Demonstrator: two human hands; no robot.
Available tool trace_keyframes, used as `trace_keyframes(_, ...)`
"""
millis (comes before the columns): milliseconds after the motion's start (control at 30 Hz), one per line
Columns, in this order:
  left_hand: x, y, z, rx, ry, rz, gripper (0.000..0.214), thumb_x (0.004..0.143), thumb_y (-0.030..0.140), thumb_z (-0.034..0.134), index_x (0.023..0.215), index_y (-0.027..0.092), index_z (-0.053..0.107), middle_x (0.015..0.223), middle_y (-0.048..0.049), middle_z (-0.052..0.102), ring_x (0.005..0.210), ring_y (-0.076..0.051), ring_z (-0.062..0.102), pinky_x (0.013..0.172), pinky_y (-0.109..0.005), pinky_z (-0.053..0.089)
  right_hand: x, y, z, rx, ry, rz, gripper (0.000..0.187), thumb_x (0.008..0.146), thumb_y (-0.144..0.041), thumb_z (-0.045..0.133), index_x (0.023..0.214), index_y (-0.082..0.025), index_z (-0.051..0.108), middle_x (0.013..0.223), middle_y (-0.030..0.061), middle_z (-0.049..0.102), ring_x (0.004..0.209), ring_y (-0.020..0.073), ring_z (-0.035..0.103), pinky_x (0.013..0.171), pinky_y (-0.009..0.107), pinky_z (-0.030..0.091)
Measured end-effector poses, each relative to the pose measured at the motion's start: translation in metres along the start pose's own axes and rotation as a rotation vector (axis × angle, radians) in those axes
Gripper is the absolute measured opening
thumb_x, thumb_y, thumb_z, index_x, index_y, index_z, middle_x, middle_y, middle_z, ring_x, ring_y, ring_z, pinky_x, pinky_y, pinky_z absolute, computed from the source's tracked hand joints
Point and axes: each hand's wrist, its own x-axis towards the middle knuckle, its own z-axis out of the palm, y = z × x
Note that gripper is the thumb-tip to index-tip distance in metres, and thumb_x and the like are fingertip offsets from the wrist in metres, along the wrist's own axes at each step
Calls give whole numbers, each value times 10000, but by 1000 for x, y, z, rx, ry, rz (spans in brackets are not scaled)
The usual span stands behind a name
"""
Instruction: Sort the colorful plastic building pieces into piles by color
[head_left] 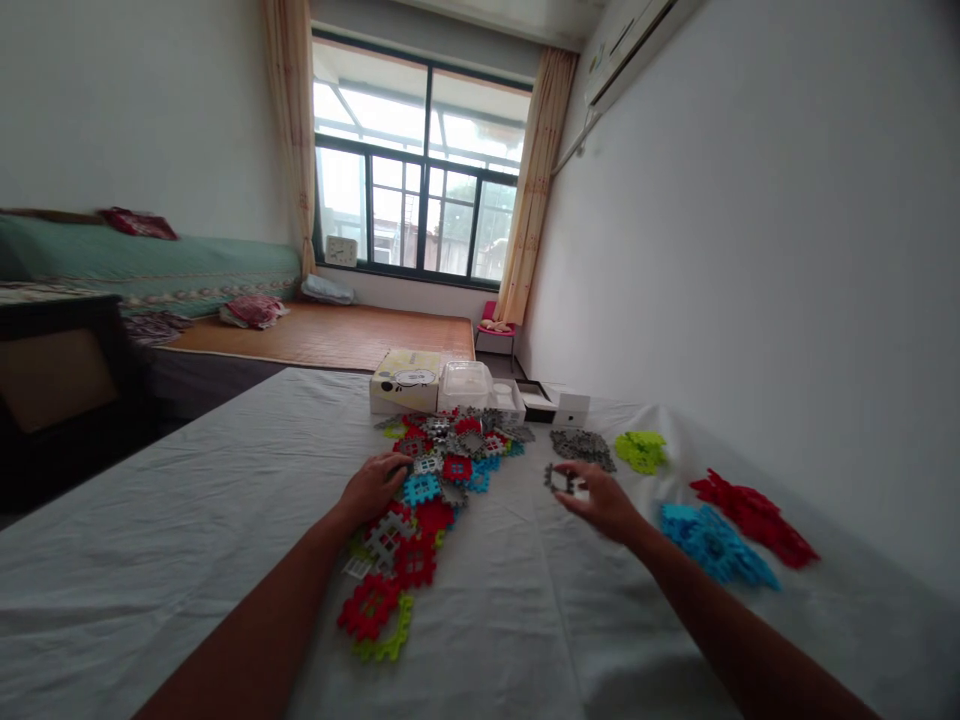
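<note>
My right hand [600,497] pinches a grey interlocking plastic square with an open middle [559,480] above the white cloth. It is near a heap of grey pieces [581,448]. My left hand [373,487] rests at the left edge of a mixed pile, its fingers slightly bent and apart over the pieces. A blue window-shaped piece [421,488] and a light grey one [428,464] lie beside its fingertips. The pile also has red pieces [415,560] and a lime green piece [390,632] at its near end.
Sorted heaps of lime green [640,452], red [754,517] and blue pieces [716,545] lie on the right. Behind the pile stand a yellow-and-white box [406,380], a clear plastic container [466,384] and a small white box [572,408]. A bed [352,333] lies beyond the table.
</note>
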Motion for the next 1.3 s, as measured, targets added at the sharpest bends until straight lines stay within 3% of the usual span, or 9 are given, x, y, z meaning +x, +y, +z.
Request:
trace_keyframes(133,0,0,0,6,-4,-15,363,836,364,418,1035,215,683,1120,-54,672,1074,-227,581,985,-350,412,47,64,-20,-239,88,192,383,789,-384,548,1063,-131,638,1051,135,683,947,253,640,831,364,491)
trace_keyframes(267,-1,-1,0,-13,-2,-20,338,837,359,431,1023,237,686,1106,-42,677,1062,-216,585,973,-332,419,76,90,-22,-352,150,249,314,790,-353,553,1001,-141,651,1017,149,691,987,269,621,897,391,439)
trace_keyframes(400,0,-4,1,-17,13,-16,337,845,357,428,1016,233,691,1089,-43,682,1049,-214,591,957,-320,424,93,68,3,-333,176,159,330,839,-324,486,1052,-121,634,1117,177,657,1084,284,567,973,458,376)
trace_keyframes(567,2,-7,3,-13,6,-10,345,861,363,409,1017,236,690,1080,-37,686,1038,-210,594,947,-314,423,106,12,64,-222,54,-90,314,845,-346,531,1114,-227,639,1174,88,653,1127,259,561,961,437,425)
trace_keyframes(733,2,-5,2,-34,6,-8,369,890,396,374,999,250,695,1057,-24,698,1024,-202,602,931,-293,423,107,-17,102,-94,61,-3,359,878,-343,482,1179,-194,610,1228,154,609,1193,308,526,955,517,403)
trace_keyframes(900,3,-5,2,-82,53,-9,411,912,421,338,987,228,692,1052,-52,694,1016,-205,601,938,-300,419,85,-38,100,-37,28,-65,349,824,-278,534,1157,-226,623,1249,141,591,1212,294,509,964,493,425)
trace_keyframes(1000,5,-7,2,-108,83,-48,423,915,428,326,992,224,689,1065,-55,687,1027,-204,596,937,-300,422,61,-62,90,169,-87,-136,378,821,-228,521,1186,-284,603,1181,103,636,1007,269,632,850,440,514)
trace_keyframes(1100,5,-7,3,-120,95,-58,438,916,441,317,975,223,692,1050,-54,691,1018,-206,600,930,-306,428,44,-76,82,350,-151,-178,388,834,-259,501,1213,-286,581,1180,65,639,873,228,660,755,370,550)
trace_keyframes(1300,2,6,5,-128,102,-53,428,913,418,326,952,209,698,1037,-65,695,1017,-205,596,944,-311,422,42,-42,89,263,88,50,389,863,-401,417,1133,-196,608,1072,100,671,860,229,655,790,415,535)
